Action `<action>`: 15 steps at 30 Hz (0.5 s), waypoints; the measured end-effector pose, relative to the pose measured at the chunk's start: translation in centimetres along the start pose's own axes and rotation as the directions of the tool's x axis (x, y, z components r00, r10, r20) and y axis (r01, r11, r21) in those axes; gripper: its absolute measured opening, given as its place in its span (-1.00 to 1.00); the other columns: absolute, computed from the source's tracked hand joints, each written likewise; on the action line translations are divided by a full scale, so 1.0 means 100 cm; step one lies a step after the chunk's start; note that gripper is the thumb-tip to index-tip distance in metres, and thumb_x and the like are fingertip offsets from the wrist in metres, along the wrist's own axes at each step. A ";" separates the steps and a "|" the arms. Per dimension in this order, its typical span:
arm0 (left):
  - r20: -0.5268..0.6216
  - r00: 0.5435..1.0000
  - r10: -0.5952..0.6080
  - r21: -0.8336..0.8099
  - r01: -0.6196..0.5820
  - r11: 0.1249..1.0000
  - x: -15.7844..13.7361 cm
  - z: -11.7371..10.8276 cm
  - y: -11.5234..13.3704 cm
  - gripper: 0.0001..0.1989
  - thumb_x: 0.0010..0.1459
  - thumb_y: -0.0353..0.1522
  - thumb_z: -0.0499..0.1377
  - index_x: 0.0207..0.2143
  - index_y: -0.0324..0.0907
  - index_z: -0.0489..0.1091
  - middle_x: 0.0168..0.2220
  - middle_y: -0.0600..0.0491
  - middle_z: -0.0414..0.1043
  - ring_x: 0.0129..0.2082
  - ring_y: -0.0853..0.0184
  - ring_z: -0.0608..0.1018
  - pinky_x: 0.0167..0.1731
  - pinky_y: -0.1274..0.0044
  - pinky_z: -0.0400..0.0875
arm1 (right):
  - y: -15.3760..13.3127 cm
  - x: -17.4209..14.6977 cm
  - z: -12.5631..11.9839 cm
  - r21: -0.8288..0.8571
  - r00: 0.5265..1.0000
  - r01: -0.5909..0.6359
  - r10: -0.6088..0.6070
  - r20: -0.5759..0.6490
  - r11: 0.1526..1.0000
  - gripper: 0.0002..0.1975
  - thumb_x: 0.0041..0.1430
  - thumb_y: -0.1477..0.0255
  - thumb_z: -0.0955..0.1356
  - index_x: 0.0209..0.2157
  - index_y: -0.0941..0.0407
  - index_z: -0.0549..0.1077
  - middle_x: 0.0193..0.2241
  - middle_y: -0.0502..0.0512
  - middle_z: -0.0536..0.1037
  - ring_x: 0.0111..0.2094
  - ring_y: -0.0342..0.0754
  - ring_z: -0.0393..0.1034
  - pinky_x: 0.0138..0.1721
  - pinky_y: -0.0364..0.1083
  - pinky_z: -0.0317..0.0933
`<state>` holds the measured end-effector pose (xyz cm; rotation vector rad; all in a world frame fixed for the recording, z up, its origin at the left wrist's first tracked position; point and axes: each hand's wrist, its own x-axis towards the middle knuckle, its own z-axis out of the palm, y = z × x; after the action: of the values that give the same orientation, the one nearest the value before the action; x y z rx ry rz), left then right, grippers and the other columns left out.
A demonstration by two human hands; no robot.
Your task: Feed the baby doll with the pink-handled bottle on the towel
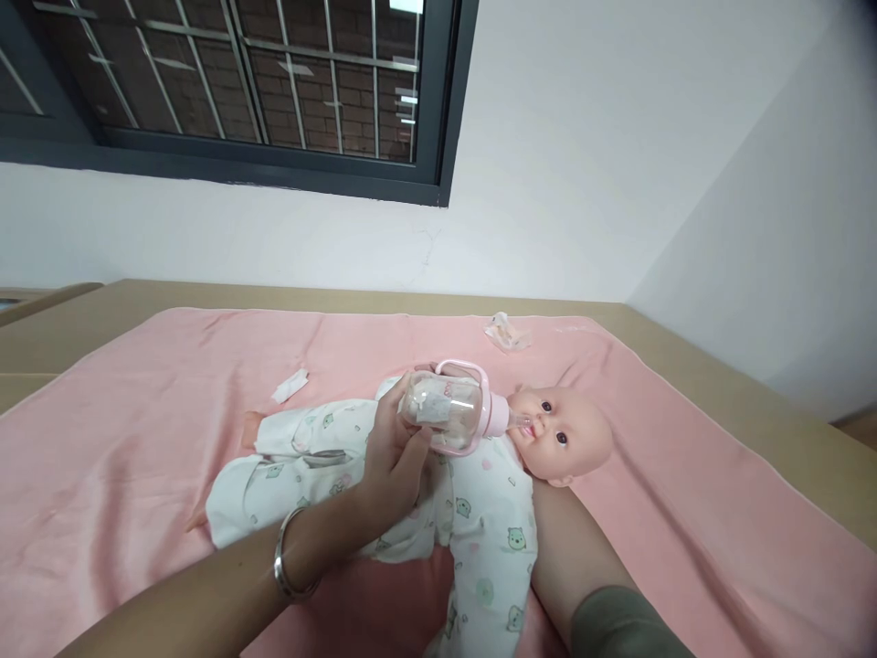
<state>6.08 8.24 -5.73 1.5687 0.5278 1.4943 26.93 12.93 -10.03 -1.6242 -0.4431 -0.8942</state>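
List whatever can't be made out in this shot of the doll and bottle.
Head view only:
- Right hand: hidden under the doll; only the forearm shows.
- Label on the bottle: too small and blurred to read, partly covered by the left hand.
- Doll's far arm: hidden behind the bottle.
- Wrapper and paper scrap on the pink blanket: too small to identify.

right hand: hidden under doll (438, 484) | window (226, 82): cut off at top

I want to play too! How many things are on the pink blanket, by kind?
Baby doll: 1
Baby bottle: 1
White paper scrap: 1
Crumpled clear wrapper: 1
Total: 4
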 end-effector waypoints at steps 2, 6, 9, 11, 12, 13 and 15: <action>-0.004 1.000 0.003 0.020 -0.003 1.000 0.000 0.000 0.001 -0.54 0.22 -0.48 0.06 0.17 -0.10 0.20 0.10 -0.03 0.35 0.10 0.25 0.42 0.01 0.47 0.39 | 0.003 -0.006 0.004 -0.025 0.997 -0.078 0.078 -0.029 0.997 -0.20 -0.39 0.29 0.52 0.00 0.10 0.30 0.00 0.15 0.31 0.19 0.11 0.18 0.00 0.11 0.37; 0.013 1.000 0.003 0.054 -0.004 0.999 0.002 0.000 0.003 -0.52 0.19 -0.51 0.05 0.17 -0.18 0.18 0.07 -0.06 0.38 0.05 0.26 0.46 0.04 0.45 0.36 | 0.014 -0.021 0.013 -0.069 0.958 -0.273 0.264 -0.111 0.960 -0.18 -0.42 0.36 0.53 0.00 0.09 0.30 0.04 0.12 0.29 0.22 0.11 0.14 0.05 0.11 0.34; 0.020 1.000 0.014 0.079 -0.016 0.997 0.003 0.001 0.004 -0.53 0.18 -0.52 0.05 0.16 -0.20 0.18 0.07 -0.07 0.38 0.06 0.27 0.45 0.04 0.46 0.35 | 0.027 -0.022 0.031 -0.094 0.891 -0.432 0.408 -0.197 0.897 -0.12 -0.41 0.52 0.49 0.07 0.10 0.22 0.12 0.16 0.21 0.29 0.16 0.01 0.15 0.19 0.22; 0.018 1.000 0.005 0.079 -0.006 0.997 0.003 0.001 0.004 -0.52 0.19 -0.52 0.04 0.17 -0.19 0.17 0.09 -0.07 0.37 0.07 0.28 0.45 0.03 0.48 0.36 | 0.037 -0.020 0.045 -0.118 0.774 -0.613 0.564 -0.287 0.781 -0.04 -0.41 0.67 0.42 0.15 0.21 0.10 0.21 0.30 0.05 0.34 0.31 -0.19 0.23 0.33 0.00; 0.015 1.000 -0.001 0.081 0.000 0.997 0.003 0.001 0.004 -0.51 0.18 -0.53 0.04 0.18 -0.19 0.17 0.10 -0.07 0.37 0.07 0.28 0.45 0.03 0.49 0.36 | 0.042 -0.020 0.052 -0.122 0.700 -0.696 0.632 -0.333 0.707 0.00 -0.43 0.74 0.37 0.18 0.29 0.02 0.24 0.40 -0.06 0.34 0.40 -0.29 0.24 0.38 -0.10; 0.009 1.000 -0.002 0.083 0.001 0.997 0.003 0.001 0.004 -0.50 0.18 -0.53 0.05 0.18 -0.18 0.17 0.11 -0.06 0.36 0.08 0.28 0.45 0.04 0.49 0.36 | 0.047 -0.020 0.058 -0.117 0.619 -0.769 0.687 -0.381 0.628 0.03 -0.45 0.79 0.33 0.20 0.36 -0.05 0.26 0.50 -0.19 0.33 0.47 -0.37 0.25 0.39 -0.16; 0.000 1.000 0.008 0.091 -0.008 0.996 0.002 0.001 0.003 -0.49 0.16 -0.53 0.05 0.18 -0.14 0.18 0.12 -0.02 0.36 0.10 0.30 0.43 0.06 0.51 0.34 | 0.055 -0.024 0.066 -0.090 0.495 -0.854 0.746 -0.445 0.513 0.06 -0.47 0.85 0.27 0.21 0.42 -0.13 0.25 0.62 -0.36 0.32 0.51 -0.39 0.28 0.33 -0.14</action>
<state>6.11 8.24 -5.31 1.6428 0.5982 1.4944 31.36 18.26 -15.68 -1.6212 0.7550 -0.4763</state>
